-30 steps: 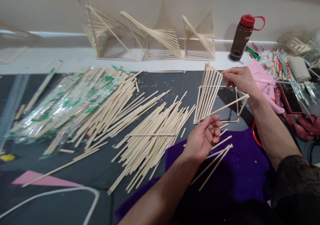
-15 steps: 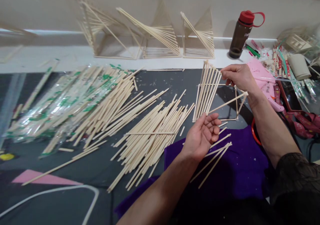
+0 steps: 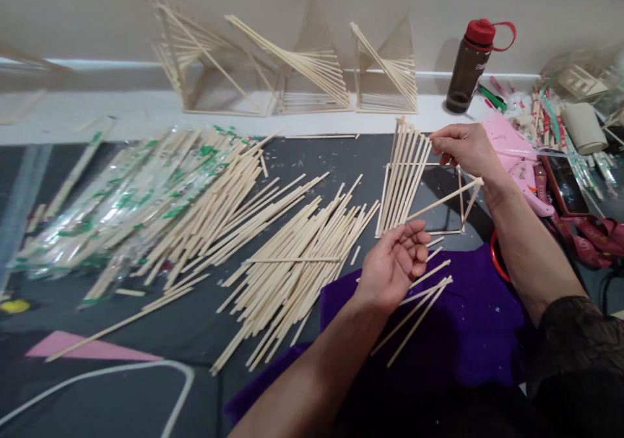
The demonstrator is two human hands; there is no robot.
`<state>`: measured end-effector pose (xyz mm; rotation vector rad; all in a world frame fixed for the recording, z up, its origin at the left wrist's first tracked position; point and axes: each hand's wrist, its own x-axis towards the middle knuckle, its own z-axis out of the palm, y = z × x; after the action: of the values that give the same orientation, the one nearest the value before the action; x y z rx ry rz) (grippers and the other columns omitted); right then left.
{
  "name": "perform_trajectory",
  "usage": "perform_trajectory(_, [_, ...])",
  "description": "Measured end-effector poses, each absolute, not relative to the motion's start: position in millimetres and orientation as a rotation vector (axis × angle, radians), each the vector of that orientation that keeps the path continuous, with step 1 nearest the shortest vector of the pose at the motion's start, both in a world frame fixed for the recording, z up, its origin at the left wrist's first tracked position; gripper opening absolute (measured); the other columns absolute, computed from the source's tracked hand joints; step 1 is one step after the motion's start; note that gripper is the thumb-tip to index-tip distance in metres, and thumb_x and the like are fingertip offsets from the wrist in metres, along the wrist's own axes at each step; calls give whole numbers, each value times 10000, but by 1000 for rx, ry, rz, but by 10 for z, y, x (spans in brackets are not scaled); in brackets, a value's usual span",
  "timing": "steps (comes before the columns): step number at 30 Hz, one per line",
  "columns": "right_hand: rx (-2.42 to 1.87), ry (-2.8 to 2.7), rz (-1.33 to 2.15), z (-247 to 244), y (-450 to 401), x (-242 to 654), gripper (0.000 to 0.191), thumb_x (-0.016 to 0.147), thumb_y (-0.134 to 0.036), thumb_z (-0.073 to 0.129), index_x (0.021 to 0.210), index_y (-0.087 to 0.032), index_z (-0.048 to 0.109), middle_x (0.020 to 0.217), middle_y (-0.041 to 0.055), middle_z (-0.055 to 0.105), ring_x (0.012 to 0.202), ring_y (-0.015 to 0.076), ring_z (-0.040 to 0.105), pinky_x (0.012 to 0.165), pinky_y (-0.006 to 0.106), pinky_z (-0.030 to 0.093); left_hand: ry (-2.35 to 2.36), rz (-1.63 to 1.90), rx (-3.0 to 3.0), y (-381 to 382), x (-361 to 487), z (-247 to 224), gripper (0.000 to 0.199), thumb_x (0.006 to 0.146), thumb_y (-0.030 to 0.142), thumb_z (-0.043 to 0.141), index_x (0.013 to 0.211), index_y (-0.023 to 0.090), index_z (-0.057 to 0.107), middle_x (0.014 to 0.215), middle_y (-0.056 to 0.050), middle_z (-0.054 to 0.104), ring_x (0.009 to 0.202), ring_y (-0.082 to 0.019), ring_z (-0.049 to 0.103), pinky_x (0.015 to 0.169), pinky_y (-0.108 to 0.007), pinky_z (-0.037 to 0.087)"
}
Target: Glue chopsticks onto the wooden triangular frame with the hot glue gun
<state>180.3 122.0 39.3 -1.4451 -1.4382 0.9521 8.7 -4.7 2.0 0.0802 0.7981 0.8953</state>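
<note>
A frame of wooden sticks [image 3: 402,178] stands on the dark table at right of centre, with several slanted sticks side by side on its left part. My right hand [image 3: 463,149] pinches the upper end of the rightmost slanted stick. At the lower end of these sticks is my left hand [image 3: 397,262], palm up with fingers curled; its thumb and index finger are closed at the stick's foot. Below the frame, several loose sticks [image 3: 424,308] lie on a purple cloth [image 3: 472,321]. A big pile of loose sticks [image 3: 292,262] lies left of my left hand.
Plastic-wrapped sticks [image 3: 131,191] cover the left side. Finished stick frames [image 3: 312,67] stand along the wall, beside a dark bottle with a red lid [image 3: 468,67]. A pink glue gun [image 3: 511,158], a phone [image 3: 563,178] and a red ring [image 3: 498,259] are at the right.
</note>
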Motion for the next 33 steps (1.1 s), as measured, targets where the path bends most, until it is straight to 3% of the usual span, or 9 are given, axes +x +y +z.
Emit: perform_trajectory(33, [-1424,-1467,941,370,1232,1836,87,722,-153,613,714,-145,700,604,-1,632,471,70,532,414,171,343,776,874,117,-70,90,-27,275,956,238,464,878,74,670,674,-50,628,456,-79,522,359,-172,343])
